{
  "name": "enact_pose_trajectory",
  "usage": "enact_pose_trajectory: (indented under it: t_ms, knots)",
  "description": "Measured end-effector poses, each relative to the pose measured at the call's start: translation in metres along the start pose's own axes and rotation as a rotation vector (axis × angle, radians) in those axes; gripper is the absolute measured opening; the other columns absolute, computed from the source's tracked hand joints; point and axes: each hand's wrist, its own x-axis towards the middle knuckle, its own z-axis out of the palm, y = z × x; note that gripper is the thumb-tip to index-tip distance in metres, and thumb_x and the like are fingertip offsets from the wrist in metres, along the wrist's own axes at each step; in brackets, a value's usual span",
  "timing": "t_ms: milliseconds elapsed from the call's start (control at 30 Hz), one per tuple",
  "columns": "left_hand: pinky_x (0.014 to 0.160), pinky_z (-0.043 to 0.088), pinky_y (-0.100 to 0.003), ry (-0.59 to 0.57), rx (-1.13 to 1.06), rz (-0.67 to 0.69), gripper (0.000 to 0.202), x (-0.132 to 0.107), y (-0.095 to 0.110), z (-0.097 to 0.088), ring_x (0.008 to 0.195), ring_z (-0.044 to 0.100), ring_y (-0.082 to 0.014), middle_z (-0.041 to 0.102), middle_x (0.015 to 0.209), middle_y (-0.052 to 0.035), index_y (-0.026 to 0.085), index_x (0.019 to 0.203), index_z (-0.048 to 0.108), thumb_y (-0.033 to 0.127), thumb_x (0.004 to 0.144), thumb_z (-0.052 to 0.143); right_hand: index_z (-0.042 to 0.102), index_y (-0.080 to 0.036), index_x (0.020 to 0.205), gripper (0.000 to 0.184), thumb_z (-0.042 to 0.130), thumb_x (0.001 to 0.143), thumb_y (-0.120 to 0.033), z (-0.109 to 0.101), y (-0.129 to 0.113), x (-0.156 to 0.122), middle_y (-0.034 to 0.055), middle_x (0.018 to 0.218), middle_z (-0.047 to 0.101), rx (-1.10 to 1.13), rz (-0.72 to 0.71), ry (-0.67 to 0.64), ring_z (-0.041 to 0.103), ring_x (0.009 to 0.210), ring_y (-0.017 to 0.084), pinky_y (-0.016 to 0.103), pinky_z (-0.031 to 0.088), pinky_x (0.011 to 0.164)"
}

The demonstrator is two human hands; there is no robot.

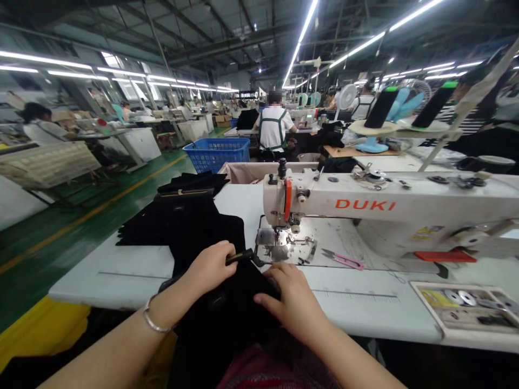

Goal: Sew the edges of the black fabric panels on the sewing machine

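A black fabric piece [237,308] hangs from the sewing table over its front edge toward my lap, with a small dark label on it. My left hand [213,267], with a silver bangle at the wrist, is closed on a folded edge of this fabric, where a dark strip with a thin gold line, like a zipper, sticks out. Over the fabric's right edge lies my right hand [290,297], its fingers spread and thumb apart. Just beyond both hands is the lit needle area of the white sewing machine [308,197].
Black fabric pieces [146,221] are stacked at the table's left. Pink-handled thread snips [344,259] lie right of the needle plate. A parts tray [436,319] holds bobbins at the right. Behind stand a blue basket [217,154], thread cones [381,108] and a seated co-worker [273,127].
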Motion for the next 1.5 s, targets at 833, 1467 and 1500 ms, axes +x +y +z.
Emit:
enact_pose_trajectory:
  t_ms: [833, 1467, 1500]
  knots:
    - [0.085, 0.054, -0.029, 0.073, -0.872, -0.246, 0.022, -0.102, 0.064, -0.035, 0.093, 0.064, -0.0213, 0.07, 0.107, -0.0043, 0.026, 0.106, 0.076, 0.036, 0.087, 0.072, 0.062, -0.026, 0.078, 0.012, 0.069, 0.087, -0.025, -0.047, -0.052, -0.032, -0.0018, 0.085, 0.075, 0.229, -0.241, 0.239, 0.07, 0.073, 0.019, 0.032, 0.055, 0.066]
    - [0.078, 0.056, -0.021, 0.154, -0.531, -0.173, 0.013, -0.104, 0.079, -0.039, 0.087, 0.068, -0.0195, 0.072, 0.094, -0.0023, 0.026, 0.09, 0.077, 0.034, 0.084, 0.07, 0.069, -0.022, 0.093, 0.005, 0.068, 0.09, -0.019, -0.05, -0.071, -0.032, 0.0039, 0.108, 0.071, 0.176, -0.35, 0.272, 0.067, 0.092, 0.02, 0.034, 0.055, 0.079]
    - [0.079, 0.057, -0.021, 0.157, -0.542, -0.182, 0.013, -0.104, 0.078, -0.037, 0.087, 0.068, -0.0192, 0.072, 0.094, -0.0023, 0.026, 0.091, 0.077, 0.034, 0.084, 0.07, 0.068, -0.022, 0.092, 0.004, 0.068, 0.09, -0.018, -0.051, -0.071, -0.033, 0.0038, 0.109, 0.071, 0.169, -0.357, 0.278, 0.067, 0.093, 0.021, 0.034, 0.054, 0.08]
